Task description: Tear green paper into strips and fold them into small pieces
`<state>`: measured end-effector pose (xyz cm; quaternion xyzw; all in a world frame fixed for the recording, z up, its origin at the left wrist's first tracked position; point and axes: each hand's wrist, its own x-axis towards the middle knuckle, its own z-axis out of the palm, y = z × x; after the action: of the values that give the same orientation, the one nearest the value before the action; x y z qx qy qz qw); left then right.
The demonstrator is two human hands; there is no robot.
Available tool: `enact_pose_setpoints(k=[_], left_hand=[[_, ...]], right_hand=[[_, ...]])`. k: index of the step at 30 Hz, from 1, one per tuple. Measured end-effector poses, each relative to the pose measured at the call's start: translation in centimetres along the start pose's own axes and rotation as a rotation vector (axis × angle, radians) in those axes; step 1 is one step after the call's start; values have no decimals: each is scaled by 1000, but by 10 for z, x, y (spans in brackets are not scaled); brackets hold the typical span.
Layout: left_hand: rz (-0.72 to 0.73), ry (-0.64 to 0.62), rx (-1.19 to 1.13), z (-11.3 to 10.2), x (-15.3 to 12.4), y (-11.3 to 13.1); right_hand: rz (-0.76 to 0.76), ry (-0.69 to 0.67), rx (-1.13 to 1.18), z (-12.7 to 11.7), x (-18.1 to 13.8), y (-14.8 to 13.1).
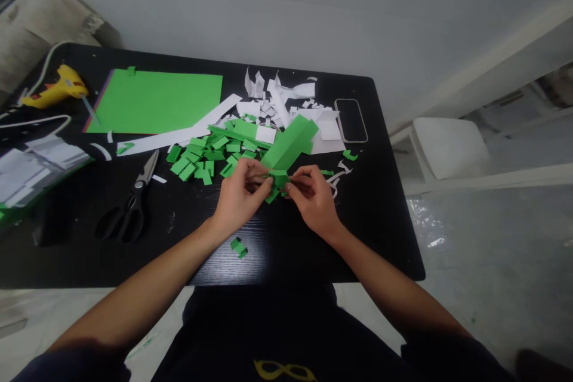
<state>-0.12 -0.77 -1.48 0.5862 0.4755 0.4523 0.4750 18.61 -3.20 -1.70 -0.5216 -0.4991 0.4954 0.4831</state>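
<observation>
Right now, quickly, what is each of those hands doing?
Left hand: closed, pinching a small folded green paper piece between thumb and fingers.
Right hand: closed, fingertips gripping that piece's other side.

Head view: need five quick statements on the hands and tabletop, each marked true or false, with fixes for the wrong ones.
1. The left hand and right hand both hold a folded green paper piece. True.
2. The black-handled scissors lie to the right of both hands. False: they lie to the left, handles toward the person.
3. The yellow glue gun lies left of the large green sheet. True.
4. The smartphone stands on edge. False: it lies flat on the table.
5. A loose green scrap lies nearer the person than either hand. True.
</observation>
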Motion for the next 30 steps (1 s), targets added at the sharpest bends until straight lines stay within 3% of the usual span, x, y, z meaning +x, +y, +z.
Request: enact_pose_setpoints(k=[8,30], left_hand=[[7,-8,6,0,1,1],[57,-41,61,-1,0,2]], right_hand=[[-453,-99,-445,-4,-2,-1],[-506,-48,-486,-1,-1,0]])
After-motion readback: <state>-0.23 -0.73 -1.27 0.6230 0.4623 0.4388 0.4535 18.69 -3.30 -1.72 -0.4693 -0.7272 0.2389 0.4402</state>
